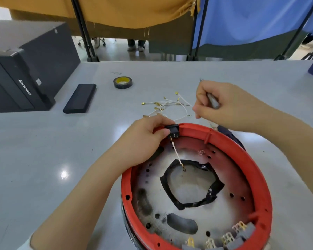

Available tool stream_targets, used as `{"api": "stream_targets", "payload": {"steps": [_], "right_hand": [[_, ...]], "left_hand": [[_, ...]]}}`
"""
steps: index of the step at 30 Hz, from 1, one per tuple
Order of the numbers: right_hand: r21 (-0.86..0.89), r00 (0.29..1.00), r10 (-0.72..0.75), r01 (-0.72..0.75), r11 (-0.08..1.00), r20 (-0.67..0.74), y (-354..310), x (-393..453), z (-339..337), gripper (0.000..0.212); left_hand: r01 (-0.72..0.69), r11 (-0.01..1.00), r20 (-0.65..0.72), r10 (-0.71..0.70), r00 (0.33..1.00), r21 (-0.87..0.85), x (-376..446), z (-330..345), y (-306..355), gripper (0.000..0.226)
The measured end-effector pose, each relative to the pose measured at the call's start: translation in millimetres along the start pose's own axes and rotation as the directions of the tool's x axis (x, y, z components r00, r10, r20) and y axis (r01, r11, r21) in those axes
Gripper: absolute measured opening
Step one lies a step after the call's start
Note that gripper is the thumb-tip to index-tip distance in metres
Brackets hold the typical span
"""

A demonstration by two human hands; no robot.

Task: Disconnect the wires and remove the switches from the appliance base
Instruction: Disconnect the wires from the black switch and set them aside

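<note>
The round red appliance base (257,170) lies open side up on the grey table. My left hand (148,138) pinches a black switch (173,128) set in the base's far rim. One white wire (177,156) with a ring terminal still hangs from the switch's terminals into the base. My right hand (219,103), above and behind the rim, grips a grey tool (212,101) and pinches a thin white wire between its fingertips. Several grey switches (242,235) with brass terminals sit at the near rim.
A pile of loose white wires (166,104) with brass terminals lies behind the base. Farther back are a roll of black tape (122,82), a flat black case (79,98) and a black computer tower (25,73) at the left.
</note>
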State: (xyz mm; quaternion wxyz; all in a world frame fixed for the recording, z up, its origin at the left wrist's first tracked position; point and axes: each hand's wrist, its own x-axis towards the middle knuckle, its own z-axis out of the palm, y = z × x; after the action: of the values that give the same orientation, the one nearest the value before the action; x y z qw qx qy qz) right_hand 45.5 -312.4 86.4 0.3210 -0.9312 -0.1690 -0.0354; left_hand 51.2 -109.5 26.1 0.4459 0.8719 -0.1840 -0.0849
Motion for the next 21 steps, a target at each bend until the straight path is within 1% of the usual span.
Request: {"api": "stream_targets", "payload": {"steps": [3,6,8,13,15,18,21], "right_hand": [[-0.096,0.990,0.075,-0.063,0.993,0.120,20,45,13,0.026],[-0.177,0.973,0.106,-0.070,0.982,0.203,37,78,34,0.026],[-0.238,0.965,0.120,-0.064,0.969,0.231,47,92,47,0.027],[-0.342,0.968,0.185,-0.118,0.932,0.172,68,106,60,0.025],[-0.356,0.970,0.189,-0.124,0.926,0.153,72,107,62,0.025],[-0.361,0.984,0.147,-0.103,0.927,0.099,72,107,62,0.026],[-0.403,0.995,0.087,-0.061,0.913,0.047,71,107,60,0.027]], "left_hand": [[0.017,1.000,-0.002,-0.017,1.000,0.008,0,-1,2,0.026],[0.029,1.000,-0.008,-0.029,1.000,0.010,-1,-1,3,0.027],[0.033,0.999,-0.007,-0.033,0.999,0.008,-1,-2,3,0.027],[0.035,0.999,-0.004,-0.035,0.999,0.005,0,-3,2,0.028],[0.039,0.999,-0.005,-0.039,0.999,0.003,1,-3,1,0.028],[0.035,0.999,-0.005,-0.035,0.999,-0.002,0,-3,1,0.027],[0.032,0.999,-0.002,-0.032,0.999,-0.015,0,-3,1,0.028]]}}
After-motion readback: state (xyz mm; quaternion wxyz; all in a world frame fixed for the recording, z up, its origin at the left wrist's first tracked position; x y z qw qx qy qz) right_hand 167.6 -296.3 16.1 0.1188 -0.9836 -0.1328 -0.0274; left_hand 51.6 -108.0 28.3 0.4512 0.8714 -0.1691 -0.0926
